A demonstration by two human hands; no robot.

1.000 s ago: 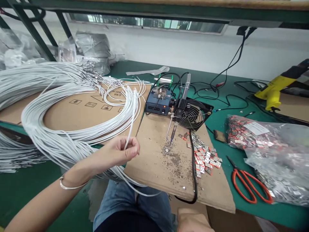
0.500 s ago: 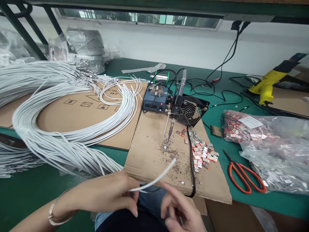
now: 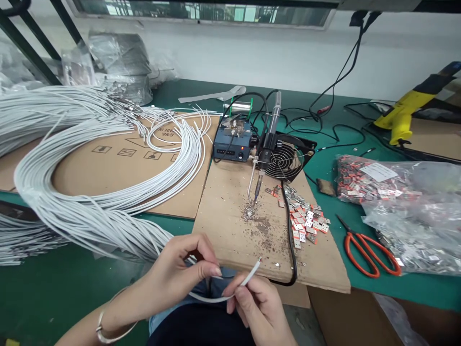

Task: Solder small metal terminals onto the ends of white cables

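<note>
A white cable (image 3: 211,300) curves between my hands, its cut end tipped with small coloured wire ends pointing up over the cardboard's front edge. My right hand (image 3: 257,302) is closed around it just behind that end, thumb and fingers pinching it. My left hand (image 3: 185,266) is closed too, thumb against the forefinger; the cable runs in under its palm, and the curled fingers partly hide it. Left of my hands lies a large bundle of white cables (image 3: 108,226). A soldering iron (image 3: 267,149) stands tip down in its holder, above solder crumbs on the cardboard (image 3: 216,230).
Loose USB connectors (image 3: 306,223) lie to the right of a black cord (image 3: 289,230). Beyond are orange-handled scissors (image 3: 370,254) and plastic bags of parts (image 3: 367,178). A blue soldering station (image 3: 232,144), a solder spool (image 3: 238,106) and a fan (image 3: 288,161) stand behind.
My right hand has closed on the cable near its end, where before its fingers were apart beside it. The cable end has dropped lower, and my left hand has shifted slightly right.
</note>
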